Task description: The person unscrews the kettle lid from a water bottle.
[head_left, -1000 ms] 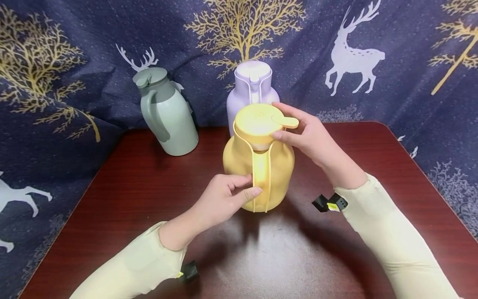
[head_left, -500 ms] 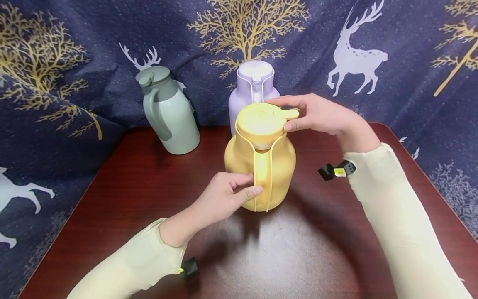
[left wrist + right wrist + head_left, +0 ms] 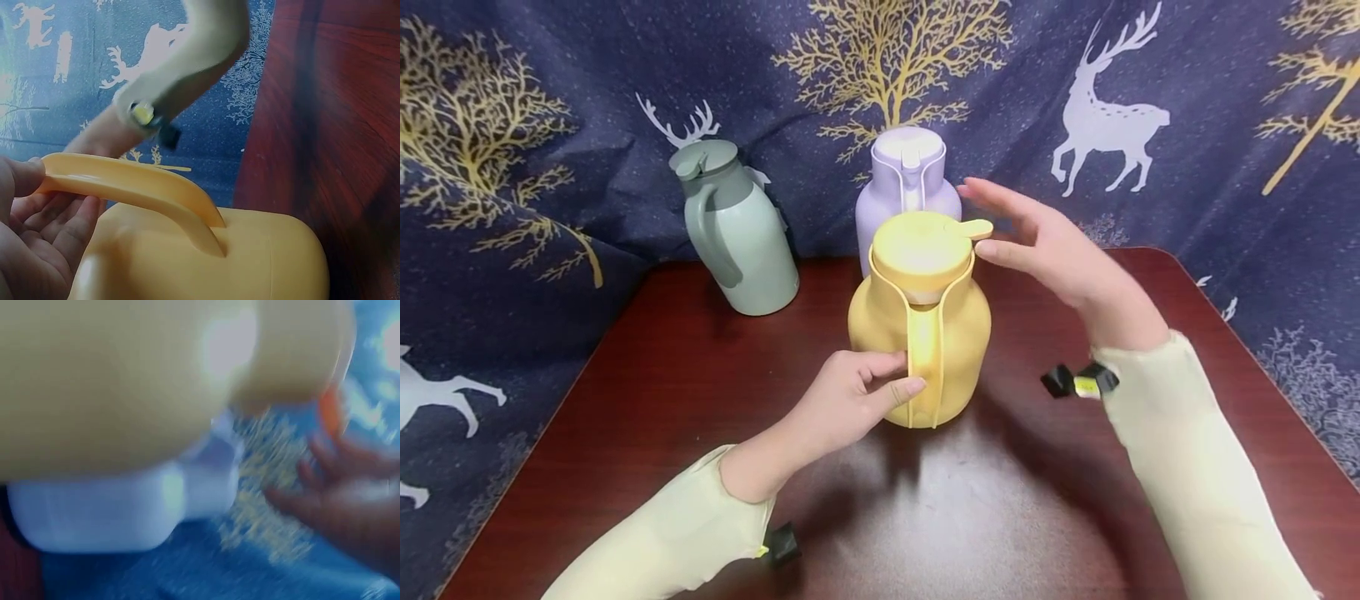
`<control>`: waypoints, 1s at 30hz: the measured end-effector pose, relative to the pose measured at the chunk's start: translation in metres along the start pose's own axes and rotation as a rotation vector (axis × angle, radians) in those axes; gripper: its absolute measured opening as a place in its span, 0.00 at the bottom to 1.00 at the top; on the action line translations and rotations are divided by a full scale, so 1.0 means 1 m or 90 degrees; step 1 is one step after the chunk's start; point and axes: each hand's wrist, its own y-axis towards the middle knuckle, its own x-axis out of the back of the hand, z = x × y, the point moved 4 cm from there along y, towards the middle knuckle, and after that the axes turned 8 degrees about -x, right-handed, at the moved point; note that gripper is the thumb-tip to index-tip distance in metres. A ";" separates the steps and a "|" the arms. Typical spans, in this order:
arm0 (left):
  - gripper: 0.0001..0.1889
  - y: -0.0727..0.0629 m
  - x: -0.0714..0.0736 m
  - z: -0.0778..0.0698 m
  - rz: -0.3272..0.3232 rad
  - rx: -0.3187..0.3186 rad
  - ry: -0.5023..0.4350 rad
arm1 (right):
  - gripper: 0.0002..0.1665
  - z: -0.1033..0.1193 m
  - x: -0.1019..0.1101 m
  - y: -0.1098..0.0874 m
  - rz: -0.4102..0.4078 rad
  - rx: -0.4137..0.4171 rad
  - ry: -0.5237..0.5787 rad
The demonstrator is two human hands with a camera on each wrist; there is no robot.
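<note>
At the near edge, two pale sleeves [image 3: 1187, 450] are seen, each with a small black block [image 3: 784, 543] with a yellow label at the cuff. The surface [image 3: 730, 375] is dark red-brown wood grain, with a bright glare patch at its near middle. The left hand [image 3: 850, 393] is held low at the handle [image 3: 925, 358] of the yellow jug [image 3: 964, 350]; the handle is pinched between thumb and fingers, as confirmed in the left wrist view. The yellow jug is placed upright near the middle of the surface, handle turned to the near side. It is topped by a round lid [image 3: 921, 242], under whose rim a pale band is visible; the lid's tab [image 3: 977, 228] is pointed to the right. The right hand [image 3: 1052, 246] is held in the air beside the lid, fingers extended and thumb set wide of them, nothing gripped. Its thumb tip is seen close to the tab; contact cannot be told, the right wrist view being blurred. Behind the yellow jug, and partly hidden by it, a lilac jug [image 3: 872, 217] is noted. Farther left, a green jug [image 3: 752, 250] with a darker top is stood well apart. The rear is covered by a navy cloth [image 3: 610, 50], printed with gold trees [image 3: 895, 67] and white deer [image 3: 1108, 125].
</note>
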 end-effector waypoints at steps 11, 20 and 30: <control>0.13 -0.001 0.001 -0.003 -0.010 -0.004 0.013 | 0.35 -0.003 -0.037 -0.067 -0.136 -0.067 0.026; 0.12 -0.001 0.001 -0.002 -0.010 0.002 0.012 | 0.39 0.004 -0.044 -0.052 -0.125 -0.119 -0.037; 0.12 0.000 0.001 -0.002 -0.004 -0.013 0.001 | 0.46 0.006 -0.046 -0.022 -0.154 -0.137 -0.039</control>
